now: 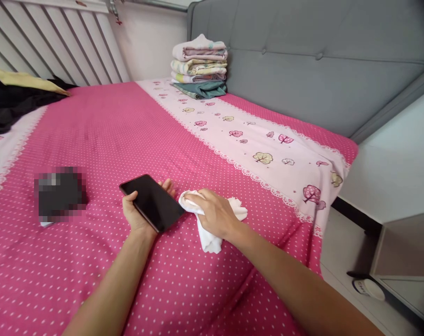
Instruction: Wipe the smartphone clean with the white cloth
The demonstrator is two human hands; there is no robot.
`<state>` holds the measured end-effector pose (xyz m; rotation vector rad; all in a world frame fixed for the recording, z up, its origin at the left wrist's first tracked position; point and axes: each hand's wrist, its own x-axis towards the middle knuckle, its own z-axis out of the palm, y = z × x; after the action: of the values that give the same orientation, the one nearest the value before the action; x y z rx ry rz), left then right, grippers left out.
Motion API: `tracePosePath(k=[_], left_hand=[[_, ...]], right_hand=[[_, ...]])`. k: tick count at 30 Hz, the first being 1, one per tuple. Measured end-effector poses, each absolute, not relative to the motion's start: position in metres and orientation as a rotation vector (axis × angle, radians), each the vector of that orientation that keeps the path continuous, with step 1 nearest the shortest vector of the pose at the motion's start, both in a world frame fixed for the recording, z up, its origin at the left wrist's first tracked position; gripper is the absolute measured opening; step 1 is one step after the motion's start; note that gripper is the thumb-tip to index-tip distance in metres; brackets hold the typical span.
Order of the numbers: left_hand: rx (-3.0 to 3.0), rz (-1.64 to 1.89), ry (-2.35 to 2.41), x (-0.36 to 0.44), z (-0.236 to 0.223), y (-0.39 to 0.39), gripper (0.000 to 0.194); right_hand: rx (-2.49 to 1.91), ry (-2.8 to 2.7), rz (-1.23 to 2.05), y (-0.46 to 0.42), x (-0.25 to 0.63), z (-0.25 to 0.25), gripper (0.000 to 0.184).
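Note:
A dark smartphone (154,201) with its black screen facing up lies tilted in my left hand (137,214). The thumb rests on the phone's left edge, and fingertips show past its far right edge. Just to the right, my right hand (217,212) is closed on a crumpled white cloth (210,238). Part of the cloth bunches at the fingertips, close to the phone's right corner, while loose ends hang below and behind the hand. Whether the cloth touches the phone I cannot tell.
Pink dotted bedding (103,135) spreads under both hands. A blurred dark object (61,196) lies at left, dark clothing (9,102) at far left. Folded fabrics (200,65) are stacked by the grey headboard (303,56). A bedside cabinet (404,252) stands beyond the bed's right edge.

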<state>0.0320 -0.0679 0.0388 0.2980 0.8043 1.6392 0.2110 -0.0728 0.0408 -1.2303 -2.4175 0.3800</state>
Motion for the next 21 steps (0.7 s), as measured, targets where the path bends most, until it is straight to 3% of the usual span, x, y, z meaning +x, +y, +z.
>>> tracePosePath(k=[8, 21], left_hand=[[0.113, 1.748, 0.875, 0.029, 0.037, -0.062, 0.045], [0.161, 1.810, 1.039, 0.039, 0.037, -0.061, 0.064]], right_hand=[[-1.334, -2.423, 0.398, -0.074, 0.211, 0.044, 0.052], [-1.273, -2.348, 0.535, -0.086, 0.205, 0.053, 0.043]])
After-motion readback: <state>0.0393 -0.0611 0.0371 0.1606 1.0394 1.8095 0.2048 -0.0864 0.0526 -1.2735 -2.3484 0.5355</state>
